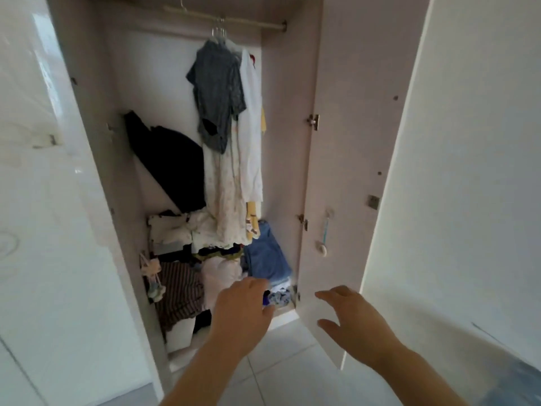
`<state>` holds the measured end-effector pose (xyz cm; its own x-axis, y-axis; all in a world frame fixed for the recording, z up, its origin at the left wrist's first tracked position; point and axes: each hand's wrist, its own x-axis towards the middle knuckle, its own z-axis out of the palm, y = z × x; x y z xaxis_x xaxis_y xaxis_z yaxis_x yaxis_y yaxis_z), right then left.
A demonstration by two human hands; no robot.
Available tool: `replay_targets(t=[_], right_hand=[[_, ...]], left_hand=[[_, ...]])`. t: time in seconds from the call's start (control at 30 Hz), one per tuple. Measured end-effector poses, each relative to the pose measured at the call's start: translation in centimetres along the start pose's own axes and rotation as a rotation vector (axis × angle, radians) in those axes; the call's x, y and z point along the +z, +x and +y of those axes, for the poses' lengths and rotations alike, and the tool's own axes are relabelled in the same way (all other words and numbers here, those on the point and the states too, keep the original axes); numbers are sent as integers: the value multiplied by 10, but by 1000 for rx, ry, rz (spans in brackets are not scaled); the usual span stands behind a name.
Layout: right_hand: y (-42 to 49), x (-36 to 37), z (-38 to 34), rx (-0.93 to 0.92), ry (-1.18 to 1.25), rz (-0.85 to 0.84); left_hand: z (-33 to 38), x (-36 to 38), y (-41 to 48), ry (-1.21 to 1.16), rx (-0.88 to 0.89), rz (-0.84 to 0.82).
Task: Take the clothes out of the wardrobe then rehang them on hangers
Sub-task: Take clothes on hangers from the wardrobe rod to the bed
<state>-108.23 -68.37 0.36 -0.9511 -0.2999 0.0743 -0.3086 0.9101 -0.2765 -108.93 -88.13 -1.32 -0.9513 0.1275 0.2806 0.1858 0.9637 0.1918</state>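
Head view: the wardrobe (292,159) stands with both doors open. At the left, a dark garment (169,168) is draped against the inner side wall. Below it, a striped garment (178,291) lies at the front of the loose pile (205,238) on the wardrobe floor. At the centre, a grey shirt (218,95) and pale garments (234,186) hang on wire hangers from the rail (257,23).

The left hand (243,312) is extended over the front of the pile, back of the hand toward the camera. Its fingers bend down and away, so it cannot be told whether they are pressed together or pinching any cloth. Just beyond it, folded blue denim (268,256) leans against the right wall.

The right hand (351,315) hovers near the lower edge of the right door (345,142), fingers spread, thumb apart, holding nothing.

Step in hand, as judged: removal of clothes, at its start, since the pile appears undisturbed. The next move calls for closing the left fingers on one garment only and lifting it clear of its neighbours. The right hand is free to support the cloth.
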Motion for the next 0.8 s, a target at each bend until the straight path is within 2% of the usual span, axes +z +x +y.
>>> replay_targets(t=[0.4,0.8], right_hand=[[245,-36,18,-288,-18,-2],[505,-68,-25,-425,-19,159]], left_hand=[[-63,-6,185,38,-164,106],[-184,-30,410,20,-206,269]])
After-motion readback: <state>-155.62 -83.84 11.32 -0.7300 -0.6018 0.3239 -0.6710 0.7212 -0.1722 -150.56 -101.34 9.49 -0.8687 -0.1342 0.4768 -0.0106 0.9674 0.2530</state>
